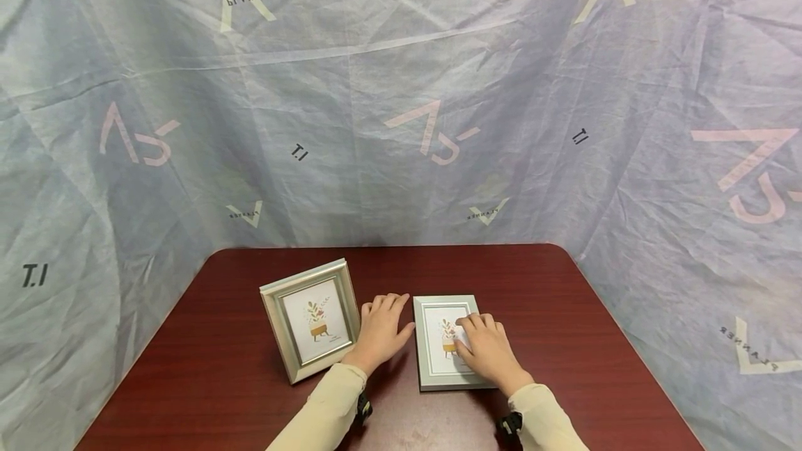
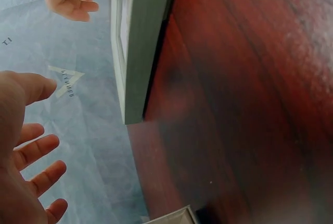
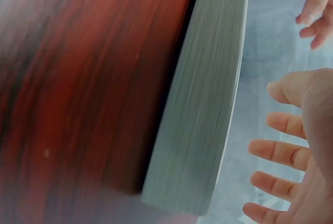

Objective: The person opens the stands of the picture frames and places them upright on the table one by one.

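Note:
A champagne-coloured picture frame (image 1: 282,333) with a potted-plant print stands leaning back on the left of the table. A pale grey-green picture frame (image 1: 422,346) with a similar print lies face up to its right. Between the two frames hovers my left hand (image 1: 379,331), its fingers extended and holding nothing. My right hand (image 1: 491,352) is over the right part of the lying frame, fingers loosely extended and covering some of its print. In the right wrist view the fingers are spread above the frame's side edge (image 3: 195,104), with a gap showing between them.
A dark red wood-grain table (image 1: 551,326) carries both frames. Behind it and along both sides hangs a grey cloth (image 1: 351,89) printed with letters. A dark wrist device (image 1: 364,409) sits below the left sleeve, another (image 1: 511,424) at the right one.

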`<move>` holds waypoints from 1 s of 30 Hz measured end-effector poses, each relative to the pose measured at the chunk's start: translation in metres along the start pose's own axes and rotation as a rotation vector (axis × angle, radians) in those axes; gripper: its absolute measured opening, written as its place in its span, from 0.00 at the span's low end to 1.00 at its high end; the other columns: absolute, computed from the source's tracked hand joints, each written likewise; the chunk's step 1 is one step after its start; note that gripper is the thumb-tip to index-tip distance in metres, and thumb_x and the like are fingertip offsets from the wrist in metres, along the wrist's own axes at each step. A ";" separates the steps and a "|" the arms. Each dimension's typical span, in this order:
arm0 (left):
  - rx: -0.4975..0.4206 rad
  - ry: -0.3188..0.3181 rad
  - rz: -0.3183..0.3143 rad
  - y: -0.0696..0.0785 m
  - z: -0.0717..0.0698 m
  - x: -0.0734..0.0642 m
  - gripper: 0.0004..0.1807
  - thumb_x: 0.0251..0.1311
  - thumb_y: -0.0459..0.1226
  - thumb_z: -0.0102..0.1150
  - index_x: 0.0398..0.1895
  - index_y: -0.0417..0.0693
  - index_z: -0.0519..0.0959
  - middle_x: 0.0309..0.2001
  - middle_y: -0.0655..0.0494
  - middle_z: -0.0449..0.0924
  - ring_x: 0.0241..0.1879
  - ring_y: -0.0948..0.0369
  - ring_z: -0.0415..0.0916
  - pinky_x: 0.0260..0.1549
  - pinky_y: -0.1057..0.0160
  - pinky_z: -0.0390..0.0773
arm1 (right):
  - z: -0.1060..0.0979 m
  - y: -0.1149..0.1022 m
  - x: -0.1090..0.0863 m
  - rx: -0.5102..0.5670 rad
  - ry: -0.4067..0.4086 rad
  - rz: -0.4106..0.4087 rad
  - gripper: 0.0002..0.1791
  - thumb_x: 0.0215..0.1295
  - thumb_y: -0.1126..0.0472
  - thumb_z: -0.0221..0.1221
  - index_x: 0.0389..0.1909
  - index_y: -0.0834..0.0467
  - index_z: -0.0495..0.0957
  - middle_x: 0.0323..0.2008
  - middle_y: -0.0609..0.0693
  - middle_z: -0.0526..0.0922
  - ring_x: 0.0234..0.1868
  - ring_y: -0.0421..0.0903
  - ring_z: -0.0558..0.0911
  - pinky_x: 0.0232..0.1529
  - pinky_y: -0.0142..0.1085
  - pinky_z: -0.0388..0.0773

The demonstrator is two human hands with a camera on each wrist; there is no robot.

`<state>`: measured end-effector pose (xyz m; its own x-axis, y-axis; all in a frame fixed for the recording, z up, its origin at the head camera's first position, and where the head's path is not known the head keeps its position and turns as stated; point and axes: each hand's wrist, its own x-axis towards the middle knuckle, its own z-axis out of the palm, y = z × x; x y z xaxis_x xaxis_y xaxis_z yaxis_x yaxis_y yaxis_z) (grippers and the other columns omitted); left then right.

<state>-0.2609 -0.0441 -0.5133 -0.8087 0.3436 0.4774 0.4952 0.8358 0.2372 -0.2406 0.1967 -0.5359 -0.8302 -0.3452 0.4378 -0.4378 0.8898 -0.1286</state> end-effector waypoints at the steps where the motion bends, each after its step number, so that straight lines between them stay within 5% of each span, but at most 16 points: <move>1: 0.003 -0.004 -0.002 0.000 0.001 0.000 0.29 0.61 0.45 0.66 0.64 0.44 0.75 0.54 0.50 0.76 0.54 0.50 0.70 0.47 0.46 0.65 | -0.001 0.001 0.000 0.001 0.000 0.007 0.16 0.61 0.56 0.65 0.47 0.58 0.79 0.43 0.54 0.78 0.48 0.59 0.74 0.42 0.54 0.70; 30: 0.069 -0.106 -0.005 -0.006 0.040 0.015 0.27 0.62 0.47 0.63 0.61 0.43 0.76 0.54 0.50 0.76 0.54 0.49 0.69 0.46 0.47 0.65 | -0.001 0.032 -0.006 0.051 -0.054 0.173 0.17 0.63 0.58 0.64 0.50 0.61 0.79 0.47 0.57 0.78 0.50 0.61 0.72 0.44 0.55 0.67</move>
<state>-0.2882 -0.0267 -0.5416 -0.8417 0.3799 0.3837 0.4713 0.8636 0.1790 -0.2491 0.2282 -0.5417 -0.9112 -0.2047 0.3574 -0.3024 0.9216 -0.2432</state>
